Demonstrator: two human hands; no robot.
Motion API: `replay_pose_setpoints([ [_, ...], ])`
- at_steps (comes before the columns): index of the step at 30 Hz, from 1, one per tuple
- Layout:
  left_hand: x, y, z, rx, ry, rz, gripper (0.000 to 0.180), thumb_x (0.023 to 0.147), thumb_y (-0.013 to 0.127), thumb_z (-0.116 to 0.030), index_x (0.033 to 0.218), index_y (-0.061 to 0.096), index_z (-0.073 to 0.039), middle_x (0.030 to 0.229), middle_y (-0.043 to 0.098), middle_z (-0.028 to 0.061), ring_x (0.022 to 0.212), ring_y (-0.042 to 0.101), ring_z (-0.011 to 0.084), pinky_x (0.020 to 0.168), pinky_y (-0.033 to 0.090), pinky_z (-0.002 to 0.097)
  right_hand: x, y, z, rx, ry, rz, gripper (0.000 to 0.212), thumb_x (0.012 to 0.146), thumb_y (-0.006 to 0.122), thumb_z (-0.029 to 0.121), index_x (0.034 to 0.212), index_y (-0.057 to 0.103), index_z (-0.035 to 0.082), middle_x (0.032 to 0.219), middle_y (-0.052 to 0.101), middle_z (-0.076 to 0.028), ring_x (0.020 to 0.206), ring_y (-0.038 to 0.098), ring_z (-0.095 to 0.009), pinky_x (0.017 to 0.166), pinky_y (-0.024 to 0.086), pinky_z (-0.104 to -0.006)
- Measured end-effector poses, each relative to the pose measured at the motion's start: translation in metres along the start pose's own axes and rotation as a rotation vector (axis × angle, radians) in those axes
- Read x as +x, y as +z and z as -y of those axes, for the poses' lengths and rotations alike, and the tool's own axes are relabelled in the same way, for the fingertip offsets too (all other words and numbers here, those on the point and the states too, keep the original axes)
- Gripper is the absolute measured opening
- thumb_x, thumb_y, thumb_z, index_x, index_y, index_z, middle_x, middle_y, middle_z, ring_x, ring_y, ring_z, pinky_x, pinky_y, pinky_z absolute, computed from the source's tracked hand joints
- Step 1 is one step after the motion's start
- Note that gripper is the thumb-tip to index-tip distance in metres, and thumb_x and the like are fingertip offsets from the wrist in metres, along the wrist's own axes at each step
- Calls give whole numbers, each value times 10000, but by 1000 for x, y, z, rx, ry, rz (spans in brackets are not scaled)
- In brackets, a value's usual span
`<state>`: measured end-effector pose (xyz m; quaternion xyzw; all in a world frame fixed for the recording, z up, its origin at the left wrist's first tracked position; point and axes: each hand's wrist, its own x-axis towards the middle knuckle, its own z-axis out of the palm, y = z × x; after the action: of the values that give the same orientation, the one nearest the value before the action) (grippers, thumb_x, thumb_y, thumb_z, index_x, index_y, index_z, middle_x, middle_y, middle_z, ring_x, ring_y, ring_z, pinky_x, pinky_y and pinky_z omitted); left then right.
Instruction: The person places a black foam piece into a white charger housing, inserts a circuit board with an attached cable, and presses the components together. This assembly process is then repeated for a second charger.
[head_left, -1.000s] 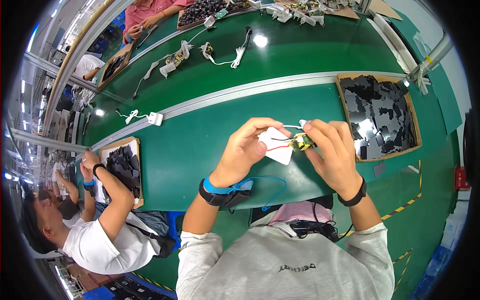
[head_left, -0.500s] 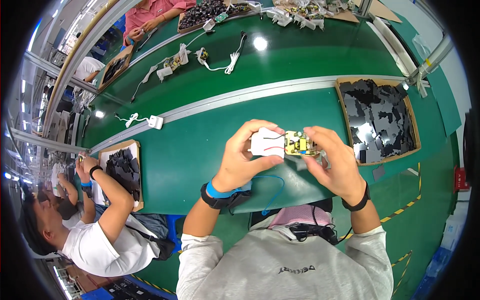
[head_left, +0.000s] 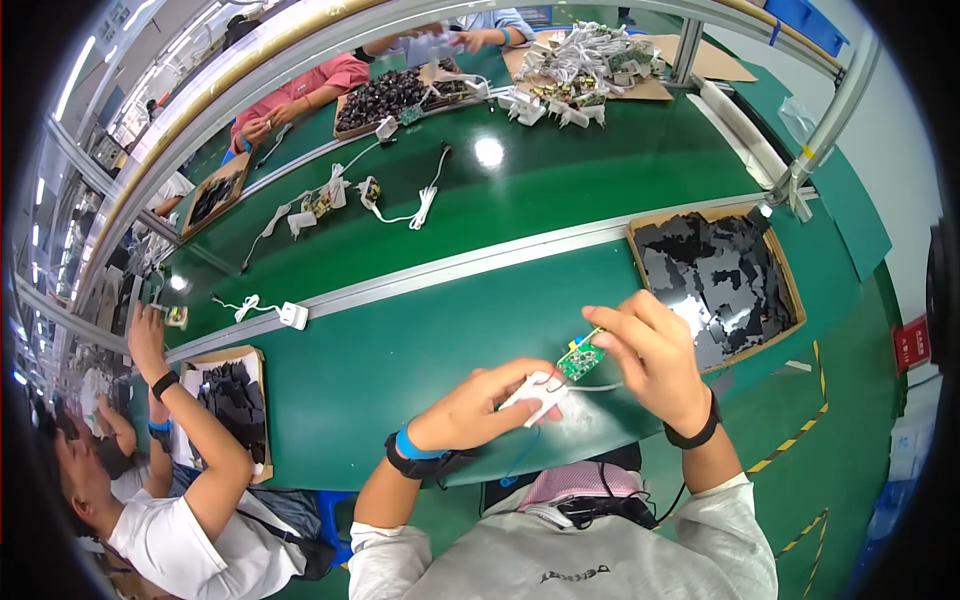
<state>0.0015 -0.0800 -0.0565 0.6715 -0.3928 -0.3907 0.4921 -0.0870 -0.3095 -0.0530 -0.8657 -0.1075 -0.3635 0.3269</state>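
Note:
My left hand (head_left: 478,408) grips a white plastic charger housing (head_left: 540,396) between thumb and fingers, low over the near side of the green bench. My right hand (head_left: 655,360) pinches a small circuit board (head_left: 580,361) by its upper right edge. The board is tilted, its green soldered face showing. A thin red wire runs between board and housing, and a white cable (head_left: 597,388) stretches from the housing toward my right hand. Fingers hide part of the housing.
To the right stands a cardboard tray (head_left: 788,270) of dark sheet pieces. Ahead, by the metal rail (head_left: 440,275), lies a white charger (head_left: 293,315) with its cable. A co-worker (head_left: 215,530) sits on the left, beside another tray (head_left: 265,425). Chargers with cables (head_left: 425,205) lie beyond the rail.
Both hands have come lower and nearer to me. The board has turned from its yellow component side to its green soldered side, tilted up from the housing. The view has shifted.

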Motion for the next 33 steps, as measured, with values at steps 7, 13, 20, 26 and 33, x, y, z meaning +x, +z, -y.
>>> replay_pose_setpoints([
  [7,8,0,0,-557,-48,92,352,955,566,-101,1270,444,-3,1007,683,168,918,656,209,823,532,338,-4,-11,-33,52,114,131,265,823,679,111,1078,670,40,949,639,-138,889,607,-336,801,494,-393],
  [13,23,-6,25,-546,-31,-392,378,971,557,-167,1284,406,-19,1046,668,203,862,657,218,792,532,344,-48,-59,-100,-573,360,229,390,797,716,133,1168,627,54,1273,587,-104,1218,483,-341,1001,403,-441],
  [20,24,-5,39,-497,-28,-430,376,982,529,-149,1307,382,-29,1077,662,206,878,654,206,815,523,339,-85,-64,-105,-602,357,431,392,780,712,68,1161,620,62,1294,571,-76,1260,444,-342,1044,351,-455],
  [26,27,0,49,-417,-33,-369,350,998,494,-103,1322,377,-41,1082,669,194,906,652,193,854,506,327,-75,-76,-107,-469,394,378,245,776,694,24,1015,642,23,1207,596,-95,1182,501,-322,961,403,-409],
  [33,31,8,49,-418,-46,-356,336,999,488,-80,1314,379,-37,1073,670,183,920,639,177,865,502,322,-66,-86,-118,-387,480,257,101,812,654,-7,912,640,-18,969,643,-120,918,595,-286,757,461,-341],
])
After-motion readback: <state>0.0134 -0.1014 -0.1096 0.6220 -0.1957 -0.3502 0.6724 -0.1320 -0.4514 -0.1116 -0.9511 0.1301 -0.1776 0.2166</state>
